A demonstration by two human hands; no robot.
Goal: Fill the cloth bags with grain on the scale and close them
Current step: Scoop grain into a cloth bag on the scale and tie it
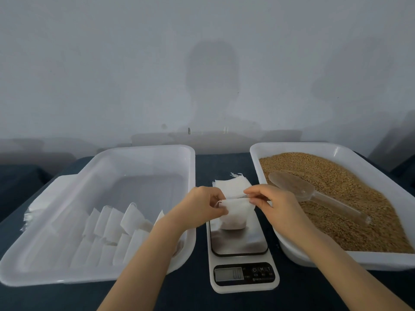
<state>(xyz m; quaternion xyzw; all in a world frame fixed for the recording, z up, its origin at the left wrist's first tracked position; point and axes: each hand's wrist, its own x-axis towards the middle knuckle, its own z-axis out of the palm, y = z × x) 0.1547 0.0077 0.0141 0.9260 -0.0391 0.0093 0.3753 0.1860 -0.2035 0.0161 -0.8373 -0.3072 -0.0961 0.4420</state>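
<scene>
Small cloth bag [235,215] standing on the steel plate of the scale [240,243], at the middle of the dark table [197,297]. Left hand [202,205] pinching the left edge of the bag's mouth, right hand [277,205] pinching the right edge, fingers of both curled on the cloth. Stack of empty bags [231,187] lying flat just behind the scale. Left tray [139,151] with rows of white bags [112,223]. Right tray [292,146] full of grain [350,198], clear scoop [298,187] lying on the grain
</scene>
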